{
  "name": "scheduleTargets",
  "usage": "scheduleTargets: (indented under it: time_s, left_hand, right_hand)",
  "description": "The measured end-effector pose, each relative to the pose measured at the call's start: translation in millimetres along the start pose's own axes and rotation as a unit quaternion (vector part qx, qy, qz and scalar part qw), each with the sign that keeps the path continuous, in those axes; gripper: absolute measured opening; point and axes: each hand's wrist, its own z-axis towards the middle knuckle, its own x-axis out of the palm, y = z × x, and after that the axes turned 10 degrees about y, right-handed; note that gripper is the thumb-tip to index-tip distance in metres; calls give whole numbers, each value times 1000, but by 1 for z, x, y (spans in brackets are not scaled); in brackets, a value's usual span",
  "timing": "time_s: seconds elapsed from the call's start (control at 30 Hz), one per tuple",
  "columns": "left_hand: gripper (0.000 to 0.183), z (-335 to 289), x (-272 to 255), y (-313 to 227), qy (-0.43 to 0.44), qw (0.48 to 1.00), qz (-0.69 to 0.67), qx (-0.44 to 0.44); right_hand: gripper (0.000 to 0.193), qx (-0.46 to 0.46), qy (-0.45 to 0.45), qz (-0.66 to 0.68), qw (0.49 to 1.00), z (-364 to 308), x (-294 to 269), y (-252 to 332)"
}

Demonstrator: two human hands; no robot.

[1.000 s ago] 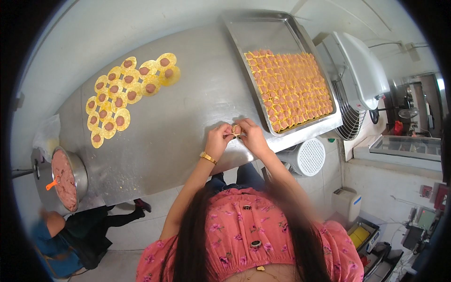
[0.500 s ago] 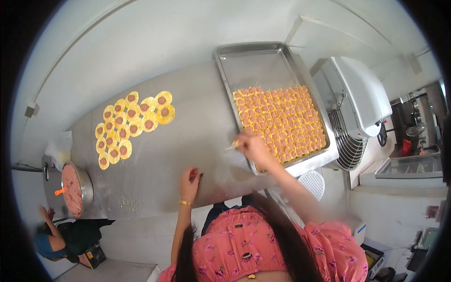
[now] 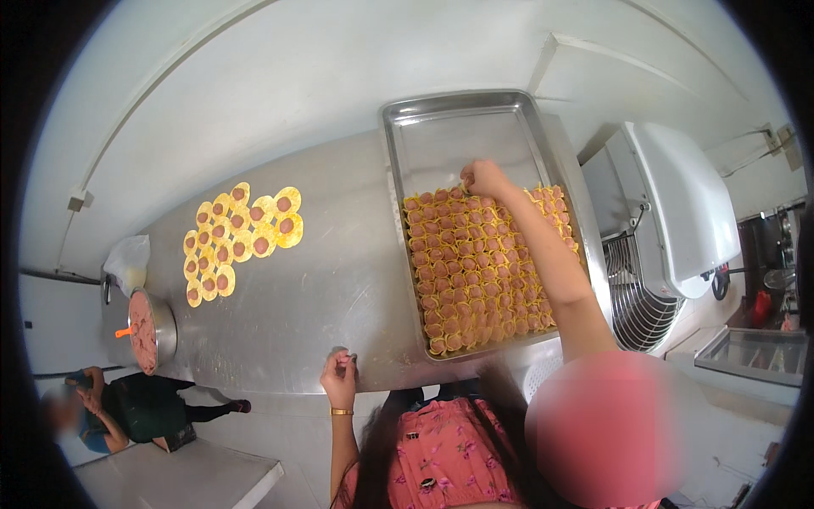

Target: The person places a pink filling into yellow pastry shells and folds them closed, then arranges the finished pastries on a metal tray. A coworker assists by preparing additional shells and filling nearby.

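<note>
My right hand (image 3: 487,178) reaches over the metal tray (image 3: 390,140) and pinches a small yellow-wrapped meat dumpling at the far edge of the filled part. Its fingers mostly cover that dumpling. Packed rows of open-topped dumplings (image 3: 462,280), pink filling in yellow wrappers, take up the near part of the tray. Near the table's front edge my left hand (image 3: 339,382) is closed, fingertips drawn together; whether anything is in them is hidden. Farther left on the table lie several round yellow wrappers (image 3: 287,227), each with a ball of pink filling.
A steel bowl (image 3: 170,327) of pink minced filling with an orange-handled tool (image 3: 124,332) stands at the table's left end, beside a plastic bag (image 3: 129,259). A white machine with a wire guard (image 3: 636,297) is right of the tray. Another person (image 3: 97,411) is at lower left.
My right hand has moved from the tray's left side to the far end of the dumpling rows, carrying a dumpling. My left hand has shifted slightly toward the front edge. The view has shifted.
</note>
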Motion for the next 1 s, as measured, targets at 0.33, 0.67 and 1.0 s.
scheduleTargets:
  time_s: [0.33, 0.67, 1.0]
  left_hand:
    - [7, 8, 2, -15, 13, 999, -2, -43]
    - [4, 11, 2, -18, 9, 999, 8, -36]
    - [5, 12, 0, -20, 16, 999, -11, -35]
  right_hand:
    - [29, -42, 116, 58, 991, -1, -10, -3]
    - [24, -19, 84, 118, 989, 0, -4, -14]
    - [28, -51, 71, 118, 989, 11, 3, -23]
